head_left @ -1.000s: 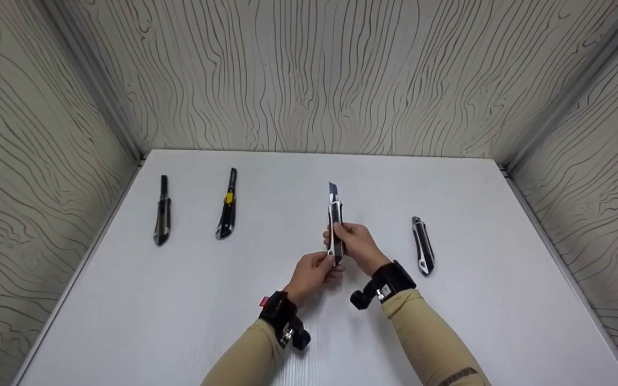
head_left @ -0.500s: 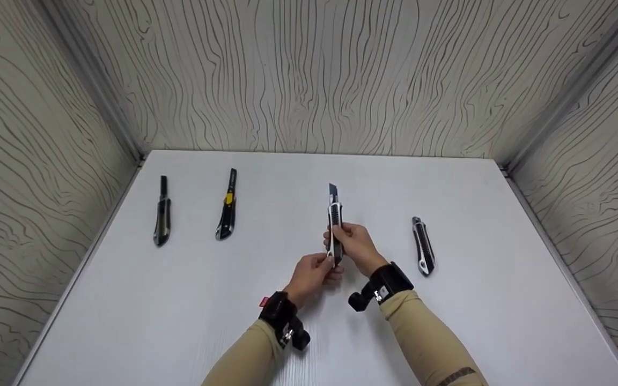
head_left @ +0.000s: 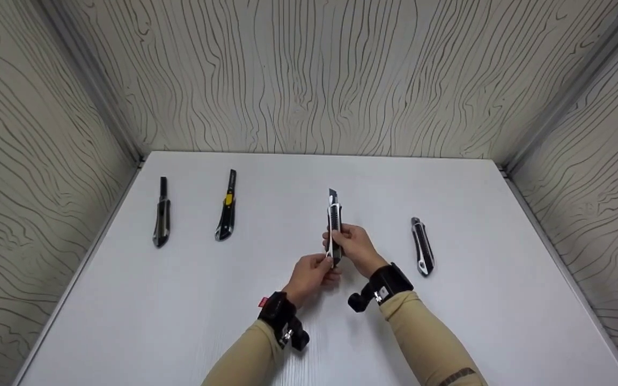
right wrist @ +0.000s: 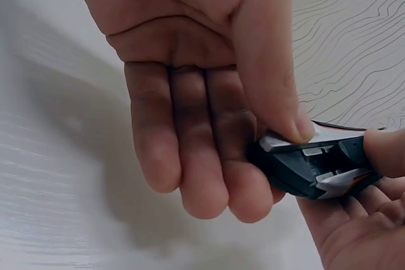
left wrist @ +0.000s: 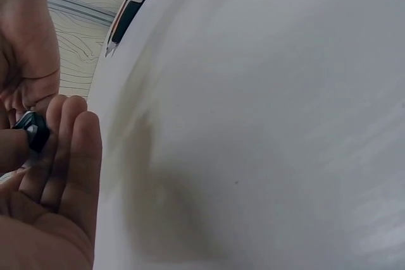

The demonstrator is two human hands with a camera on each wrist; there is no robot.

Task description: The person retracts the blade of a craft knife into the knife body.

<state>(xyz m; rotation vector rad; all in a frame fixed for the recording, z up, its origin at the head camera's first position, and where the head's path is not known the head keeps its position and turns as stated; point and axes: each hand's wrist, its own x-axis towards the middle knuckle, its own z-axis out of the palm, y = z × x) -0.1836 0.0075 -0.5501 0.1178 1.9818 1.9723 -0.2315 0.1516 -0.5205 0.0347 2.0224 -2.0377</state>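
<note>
A black-and-silver snap-off utility knife [head_left: 334, 220] is held upright over the middle of the white table, its blade sticking out at the top. My right hand [head_left: 357, 246] grips the handle, thumb on its front face. Lower down, my left hand [head_left: 307, 277] pinches the butt end between thumb and fingers. In the right wrist view the left hand [right wrist: 183, 49] comes from above, and the right hand [right wrist: 354, 235] is at the lower right with the handle [right wrist: 297, 169] between them. Only the knife's dark butt [left wrist: 35, 129] shows in the left wrist view.
Two utility knives, one dark [head_left: 162, 220] and one black with a yellow slider [head_left: 227, 214], lie on the left with blades out. Another black-and-silver knife [head_left: 422, 246] lies on the right, no blade visible. Wood-patterned panels [head_left: 309, 75] surround the table [head_left: 180, 321].
The exposed blade of the held knife looks slightly shorter, and its tip is lower in the view. My right thumb has slid a little down the handle. The knives on the table stay put.
</note>
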